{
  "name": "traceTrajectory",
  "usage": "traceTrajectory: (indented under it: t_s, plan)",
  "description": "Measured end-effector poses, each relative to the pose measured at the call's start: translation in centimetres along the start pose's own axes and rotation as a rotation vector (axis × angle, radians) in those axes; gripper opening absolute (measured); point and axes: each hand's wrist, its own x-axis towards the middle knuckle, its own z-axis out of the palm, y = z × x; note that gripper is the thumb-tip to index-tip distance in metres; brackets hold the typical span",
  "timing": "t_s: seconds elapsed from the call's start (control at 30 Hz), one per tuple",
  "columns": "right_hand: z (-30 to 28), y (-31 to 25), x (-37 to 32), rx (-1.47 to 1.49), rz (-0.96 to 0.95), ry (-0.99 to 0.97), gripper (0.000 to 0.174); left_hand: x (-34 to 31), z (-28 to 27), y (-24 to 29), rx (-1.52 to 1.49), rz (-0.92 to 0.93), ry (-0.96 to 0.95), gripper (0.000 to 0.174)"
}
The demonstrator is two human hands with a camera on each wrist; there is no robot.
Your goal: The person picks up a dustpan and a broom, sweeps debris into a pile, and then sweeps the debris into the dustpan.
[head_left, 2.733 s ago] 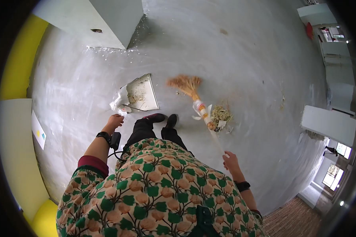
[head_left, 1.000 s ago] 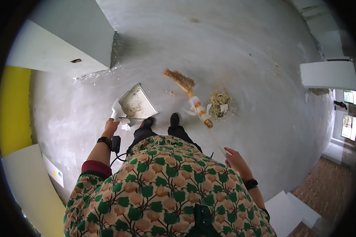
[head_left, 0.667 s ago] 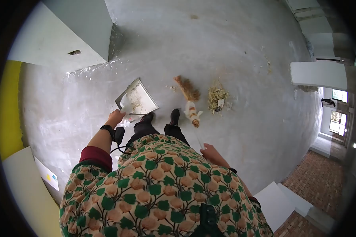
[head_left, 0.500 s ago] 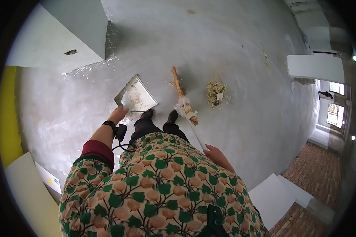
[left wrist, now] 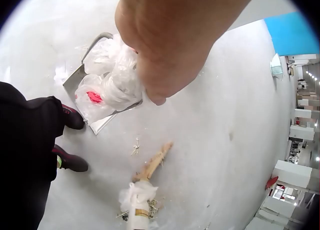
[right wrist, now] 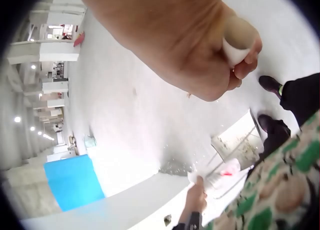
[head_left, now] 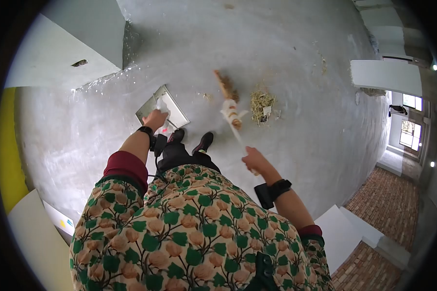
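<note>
My left hand (head_left: 155,119) grips the top of the dustpan handle, its fingers mostly hidden by the hand's back. A white plastic bag (left wrist: 117,87) with a red mark hangs there over the dustpan (head_left: 179,116), which lies on the floor with dusty scraps in it. My right hand (head_left: 258,161) holds the white tube handle of a straw broom (head_left: 224,87); the tube's hollow end (right wrist: 235,49) pokes out of the fist. The broom's head is edge-on in the head view, between the dustpan and a straw pile (head_left: 262,104) with a white scrap on it.
Two dark shoes (head_left: 204,141) stand close to the dustpan's near corner. A few loose straws (head_left: 207,97) lie between dustpan and broom. A pale block (head_left: 77,53) stands at the upper left, and white panels (head_left: 335,237) lie at the lower right beside brick paving.
My left hand has taken hold at the bag and moved forward over the dustpan. The broom has swung left, away from the straw pile, its head turning edge-on; my right hand has come forward.
</note>
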Motion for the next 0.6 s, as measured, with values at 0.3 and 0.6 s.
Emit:
traceTrajectory:
  t_s: [0.3, 0.6]
  plan:
    - [-2.1, -0.3, -8.2, 0.609, 0.133, -0.283, 0.053, 1.4, 0.1, 2.3, 0.031, 0.006, 0.017, 0.044]
    - [-1.0, -1.2, -3.0, -0.092, -0.162, 0.081, 0.038, 0.6, -1.0, 3.8, 0.022, -0.035, 0.01, 0.045]
